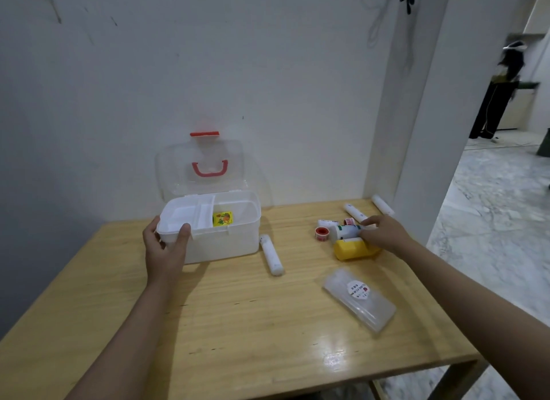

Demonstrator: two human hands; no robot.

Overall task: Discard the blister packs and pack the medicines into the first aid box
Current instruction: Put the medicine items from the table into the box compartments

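Observation:
The white first aid box (235, 245) stands open on the wooden table (238, 325), its clear lid with red handle leaning on the wall. A small yellow packet (222, 218) lies inside beside the white inner tray. My left hand (165, 251) grips the box's front left corner. My right hand (385, 234) closes on a white bottle with a green-striped label (346, 231) in the pile at the right. A yellow bottle (352, 249) lies just below it, and a red tape roll (321, 232) sits to its left.
A white tube (271, 255) lies right of the box. Two more white tubes (355, 212) rest near the wall corner. A clear plastic case with a round label (360, 298) lies nearer me. A person stands far off at the right, beyond the table edge.

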